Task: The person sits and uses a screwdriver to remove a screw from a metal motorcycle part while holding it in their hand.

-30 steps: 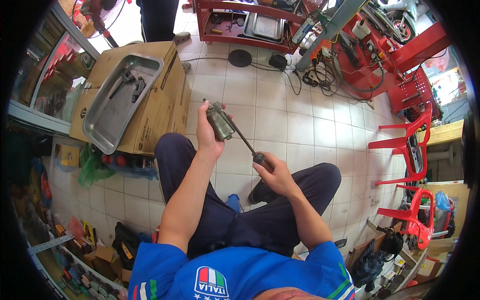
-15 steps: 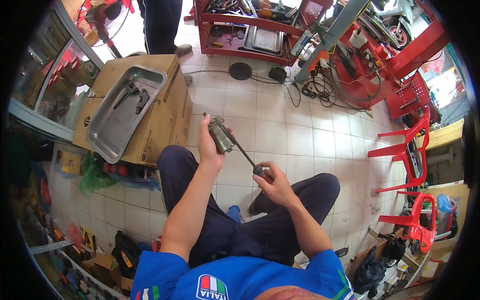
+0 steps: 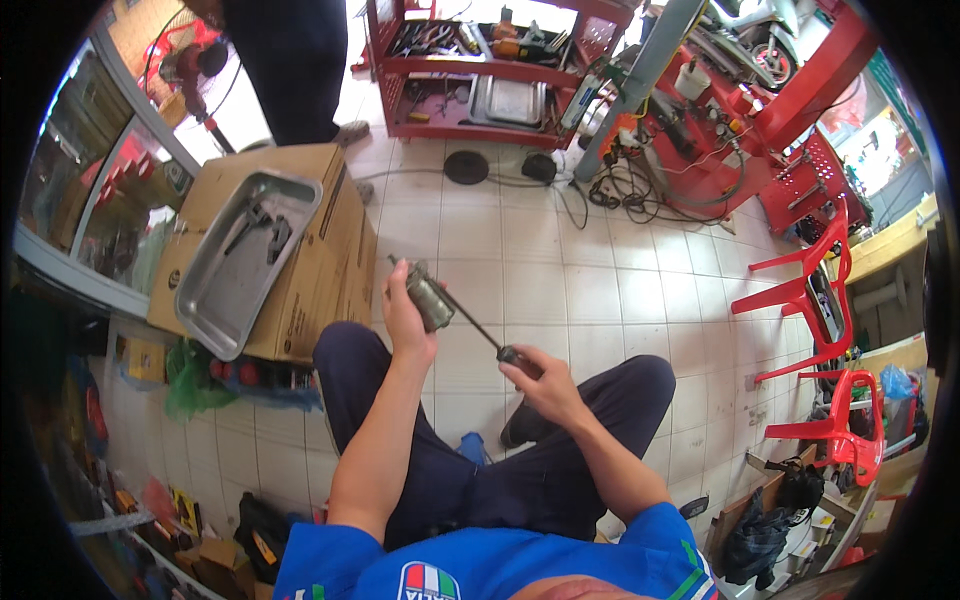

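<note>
I sit low, my knees bent. My left hand (image 3: 410,320) grips a greyish cylindrical metal part (image 3: 428,300) with a fitting at its upper end. My right hand (image 3: 542,382) holds the dark handle of a screwdriver (image 3: 514,356), whose long shaft runs up-left to the part's side; whether the tip touches it I cannot tell. A steel tray (image 3: 220,310) with dark tools or parts in it lies on a cardboard box (image 3: 320,300) at my front left.
A person in dark trousers (image 3: 290,70) stands beyond the box, near a fan (image 3: 200,70). A red tool cart (image 3: 440,130), a red lift (image 3: 790,100) with tangled cables, and red plastic chairs (image 3: 840,310) surround the tiled floor (image 3: 600,290). A glass cabinet (image 3: 90,170) is at left.
Both hands, with the part and screwdriver, sit lower and slightly further left in the picture. The surroundings have shifted down as the view moved. The standing person's dark legs fill more of the upper left.
</note>
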`<state>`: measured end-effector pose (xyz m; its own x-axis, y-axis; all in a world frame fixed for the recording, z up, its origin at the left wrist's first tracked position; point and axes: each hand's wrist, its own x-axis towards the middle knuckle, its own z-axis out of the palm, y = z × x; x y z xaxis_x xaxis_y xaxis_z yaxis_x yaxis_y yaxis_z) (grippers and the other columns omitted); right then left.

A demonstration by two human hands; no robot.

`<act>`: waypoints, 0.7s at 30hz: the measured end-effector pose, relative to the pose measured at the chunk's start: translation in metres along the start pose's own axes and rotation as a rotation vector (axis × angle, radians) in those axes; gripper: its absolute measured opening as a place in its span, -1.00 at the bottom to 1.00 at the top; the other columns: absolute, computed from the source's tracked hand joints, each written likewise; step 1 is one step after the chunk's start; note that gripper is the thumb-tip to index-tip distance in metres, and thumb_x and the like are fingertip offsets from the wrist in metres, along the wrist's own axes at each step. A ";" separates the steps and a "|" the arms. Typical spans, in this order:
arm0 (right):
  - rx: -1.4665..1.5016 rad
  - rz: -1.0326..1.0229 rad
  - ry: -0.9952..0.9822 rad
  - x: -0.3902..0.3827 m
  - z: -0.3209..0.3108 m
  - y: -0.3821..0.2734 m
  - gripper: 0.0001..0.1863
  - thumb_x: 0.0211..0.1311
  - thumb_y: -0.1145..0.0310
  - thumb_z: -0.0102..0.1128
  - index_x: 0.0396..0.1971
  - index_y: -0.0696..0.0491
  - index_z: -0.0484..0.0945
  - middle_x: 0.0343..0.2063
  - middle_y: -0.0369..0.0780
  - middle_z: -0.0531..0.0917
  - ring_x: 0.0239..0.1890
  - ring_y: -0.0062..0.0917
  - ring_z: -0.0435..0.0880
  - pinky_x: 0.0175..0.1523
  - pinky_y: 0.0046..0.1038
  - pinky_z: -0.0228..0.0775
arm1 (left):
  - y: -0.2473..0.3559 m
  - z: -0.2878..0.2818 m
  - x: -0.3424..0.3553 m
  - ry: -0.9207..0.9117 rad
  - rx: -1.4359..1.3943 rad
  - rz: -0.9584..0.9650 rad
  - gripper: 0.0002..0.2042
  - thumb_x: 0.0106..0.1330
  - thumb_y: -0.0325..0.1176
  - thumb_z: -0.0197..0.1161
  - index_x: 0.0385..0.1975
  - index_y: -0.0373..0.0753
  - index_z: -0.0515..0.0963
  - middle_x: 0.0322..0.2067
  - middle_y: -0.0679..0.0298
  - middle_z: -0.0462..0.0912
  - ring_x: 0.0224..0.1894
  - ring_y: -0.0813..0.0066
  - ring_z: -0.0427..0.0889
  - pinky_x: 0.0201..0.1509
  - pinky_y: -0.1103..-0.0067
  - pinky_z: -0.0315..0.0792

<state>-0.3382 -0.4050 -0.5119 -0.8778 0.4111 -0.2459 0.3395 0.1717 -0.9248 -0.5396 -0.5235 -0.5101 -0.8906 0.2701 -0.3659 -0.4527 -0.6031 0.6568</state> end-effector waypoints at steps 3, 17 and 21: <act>0.035 0.069 -0.041 0.001 0.000 -0.003 -0.55 0.35 0.14 0.30 0.00 0.21 0.55 -0.38 -0.26 0.65 -0.41 -0.65 0.57 -0.30 -0.56 0.44 | 0.003 0.001 -0.002 0.010 0.028 0.024 -0.69 0.39 -0.08 0.20 -0.14 -0.18 0.39 -0.27 0.26 0.54 -0.34 0.34 0.66 -0.29 0.43 0.61; 0.178 0.021 -0.151 0.004 -0.002 0.009 -0.45 0.34 0.20 0.31 0.26 0.10 0.46 -0.15 -0.24 0.58 -0.21 -0.59 0.58 -0.19 -0.50 0.50 | 0.005 -0.008 0.004 -0.023 -0.027 -0.023 -0.70 0.43 -0.06 0.11 -0.08 -0.15 0.40 -0.18 0.23 0.59 -0.36 0.31 0.66 -0.33 0.36 0.59; 0.206 0.146 -0.240 0.008 -0.005 0.014 -0.38 0.34 0.17 0.31 0.29 0.14 0.40 -0.16 -0.24 0.58 -0.18 -0.60 0.57 -0.19 -0.51 0.48 | 0.004 -0.007 0.000 -0.048 0.042 -0.001 -0.62 0.40 0.04 0.12 -0.10 -0.17 0.46 -0.25 0.27 0.58 -0.33 0.37 0.62 -0.26 0.38 0.56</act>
<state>-0.3385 -0.3947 -0.5251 -0.8878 0.1916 -0.4184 0.4133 -0.0679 -0.9081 -0.5410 -0.5311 -0.5121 -0.8908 0.3072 -0.3348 -0.4540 -0.5709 0.6841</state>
